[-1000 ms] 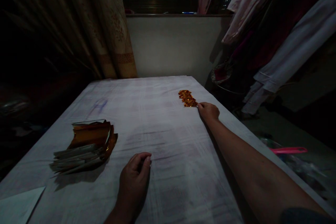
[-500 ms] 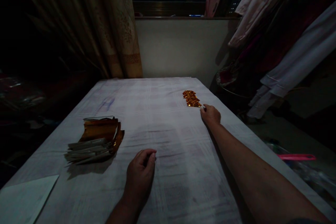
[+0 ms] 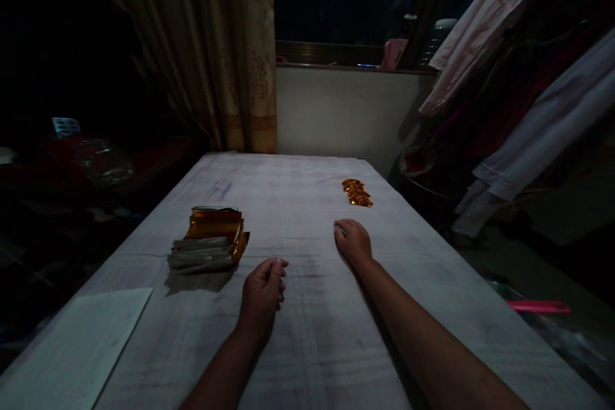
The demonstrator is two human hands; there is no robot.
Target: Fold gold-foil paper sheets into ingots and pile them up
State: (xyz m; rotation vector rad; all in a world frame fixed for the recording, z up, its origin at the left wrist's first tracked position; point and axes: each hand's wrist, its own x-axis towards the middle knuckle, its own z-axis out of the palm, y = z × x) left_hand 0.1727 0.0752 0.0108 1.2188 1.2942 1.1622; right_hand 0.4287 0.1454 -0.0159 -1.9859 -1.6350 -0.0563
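Note:
My left hand rests over the front middle of the cloth with its fingers curled and the thumb pressed against them; nothing shows in it. Further right and farther off, my right hand has its fingers bent together, pointing left, and no object can be seen in it. Beyond that hand lies a short row of small folded gold foil pieces, apart from the fingers. Left of my left hand sits a stack of gold-faced foil paper sheets, their grey backs folded over toward me.
A pale checked cloth covers the table. A white sheet or board lies at the near left. Behind are a curtain and a sill with a pink cup. Hanging clothes and a pink handle are at the right.
My right hand has drawn back from the gold foil pieces, toward me and to the left. The fingers of my left hand have closed more. The whole view has shifted slightly.

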